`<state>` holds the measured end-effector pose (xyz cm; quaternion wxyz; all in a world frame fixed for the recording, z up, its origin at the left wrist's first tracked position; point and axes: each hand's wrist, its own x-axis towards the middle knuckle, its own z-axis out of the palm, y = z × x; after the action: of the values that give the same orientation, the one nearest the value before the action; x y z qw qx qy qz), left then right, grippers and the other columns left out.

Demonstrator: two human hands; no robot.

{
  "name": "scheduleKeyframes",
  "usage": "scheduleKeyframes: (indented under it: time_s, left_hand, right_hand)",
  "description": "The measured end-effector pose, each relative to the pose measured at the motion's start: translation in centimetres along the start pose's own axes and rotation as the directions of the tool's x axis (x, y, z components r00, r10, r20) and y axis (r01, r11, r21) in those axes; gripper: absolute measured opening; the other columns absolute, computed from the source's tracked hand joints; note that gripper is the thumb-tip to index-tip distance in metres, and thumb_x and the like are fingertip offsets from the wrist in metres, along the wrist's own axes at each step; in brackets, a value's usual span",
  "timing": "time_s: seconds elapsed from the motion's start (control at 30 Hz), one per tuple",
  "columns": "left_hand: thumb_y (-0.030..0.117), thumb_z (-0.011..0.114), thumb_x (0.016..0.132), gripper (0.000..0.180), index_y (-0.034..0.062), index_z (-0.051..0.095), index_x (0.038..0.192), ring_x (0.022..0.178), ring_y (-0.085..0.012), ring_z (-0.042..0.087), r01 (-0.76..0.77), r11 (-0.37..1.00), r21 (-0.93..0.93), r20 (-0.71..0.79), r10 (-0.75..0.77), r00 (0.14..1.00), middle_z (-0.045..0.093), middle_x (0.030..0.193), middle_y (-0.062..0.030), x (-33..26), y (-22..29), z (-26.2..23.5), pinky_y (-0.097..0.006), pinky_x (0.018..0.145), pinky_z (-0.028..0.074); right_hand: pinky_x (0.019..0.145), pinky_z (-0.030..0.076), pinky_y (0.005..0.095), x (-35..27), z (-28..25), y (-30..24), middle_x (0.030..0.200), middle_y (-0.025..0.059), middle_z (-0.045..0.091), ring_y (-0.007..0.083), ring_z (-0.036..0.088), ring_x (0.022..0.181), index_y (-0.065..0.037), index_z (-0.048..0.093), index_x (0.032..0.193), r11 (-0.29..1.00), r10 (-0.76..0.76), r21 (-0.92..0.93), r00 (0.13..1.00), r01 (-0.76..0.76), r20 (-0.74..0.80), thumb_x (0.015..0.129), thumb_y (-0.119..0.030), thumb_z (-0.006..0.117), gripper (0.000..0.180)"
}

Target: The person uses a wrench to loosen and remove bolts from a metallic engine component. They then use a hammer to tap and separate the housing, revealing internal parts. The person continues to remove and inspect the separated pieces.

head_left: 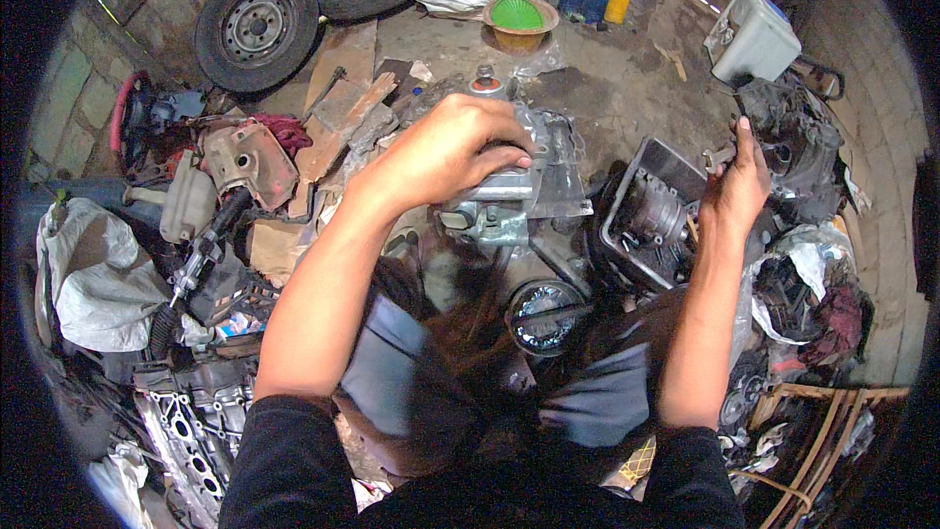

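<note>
My left hand point(460, 142) is curled at the top of a grey metal block point(490, 216) that looks like a vise, in front of me between my knees. Its thumb and fingers bend together beside clear plastic point(558, 176); what lies between them is hidden. My right hand point(734, 186) is raised at the right, closed on a wrench point(720, 158) whose silver jaw sticks out to the left. A thin dark end also shows above the fingers. Left of this hand, a dark metal tray point(612, 225) bears a cylindrical motor-like part point(654, 214) and small loose pieces.
A round black lid-like part point(546, 316) lies between my legs. Cardboard scraps point(343, 122), a cylinder head point(191, 441) and a white sack point(103, 274) crowd the left. Wheels point(257, 29) and a basin point(519, 37) stand far back; a white container point(754, 39) is far right.
</note>
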<state>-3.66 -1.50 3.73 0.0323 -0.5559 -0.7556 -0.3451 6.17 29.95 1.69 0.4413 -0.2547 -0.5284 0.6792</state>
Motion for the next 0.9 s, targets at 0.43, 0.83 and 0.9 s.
scheduleKeyframes:
  time_s: [0.43,0.83,0.9]
  left_hand:
    - [0.025,0.075,0.087,0.029,-0.0025,0.064,0.087,0.075,-0.0395,0.063,0.001,1.000,0.006,-0.017,-0.001,1.000,0.064,0.075,-0.0199,0.1,0.0,0.1,-0.046,0.068,0.049]
    - [0.023,0.072,0.091,0.025,-0.0011,0.067,0.094,0.066,-0.0305,0.064,0.212,0.976,0.056,-0.205,-0.197,0.959,0.065,0.074,-0.0192,0.2,0.5,0.1,-0.040,0.062,0.049]
    - [0.018,0.070,0.093,0.019,-0.0004,0.070,0.096,0.061,-0.0140,0.060,0.316,0.946,-0.074,-0.207,-0.324,0.923,0.067,0.071,-0.0110,0.4,0.8,-0.1,-0.032,0.059,0.048]
  right_hand:
    - [0.052,0.034,0.0237,0.9,-3.9,-1.7,0.080,-0.0016,0.061,0.0061,0.048,0.061,-0.003,0.071,0.100,0.999,-0.036,0.017,0.996,0.038,-0.087,0.091,-0.024,0.076,0.024]
    - [0.052,0.034,0.0226,1.4,-4.7,-1.5,0.082,-0.0013,0.061,0.0057,0.049,0.060,-0.003,0.069,0.101,0.999,-0.032,0.038,0.997,0.035,-0.067,0.093,-0.022,0.074,0.022]
    - [0.052,0.034,0.0219,1.0,-4.5,-1.5,0.079,-0.0034,0.059,0.0050,0.048,0.060,-0.004,0.069,0.101,1.000,-0.018,0.015,0.999,0.019,-0.034,0.094,-0.024,0.072,0.021]
